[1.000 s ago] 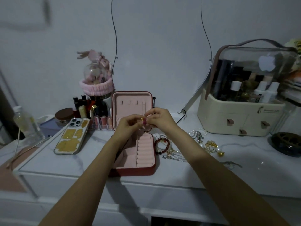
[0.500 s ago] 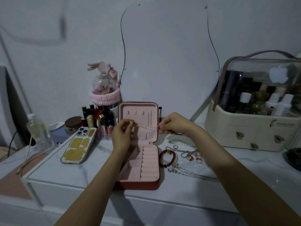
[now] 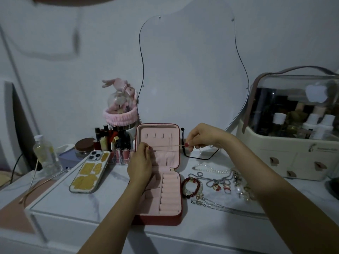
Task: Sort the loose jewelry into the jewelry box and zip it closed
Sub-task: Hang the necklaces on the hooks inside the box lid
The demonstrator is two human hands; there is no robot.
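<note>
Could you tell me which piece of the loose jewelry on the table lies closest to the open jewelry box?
The dark red bead bracelet, lying just right of the jewelry box; the pearl strand and silver chains lie farther right.

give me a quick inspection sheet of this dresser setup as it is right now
surface: white dresser top, marbled.
job's things: jewelry box open, lid upright; thin chain stretched across the lid; red bead bracelet, pearl strand and silver chains loose to its right.
clutter: phone, lipstick organizer, clear bottle, cosmetics case.
grippers: left hand and right hand each pinch a chain end.
cables: black cord behind the box.
surroundings: wavy mirror on the wall.
</note>
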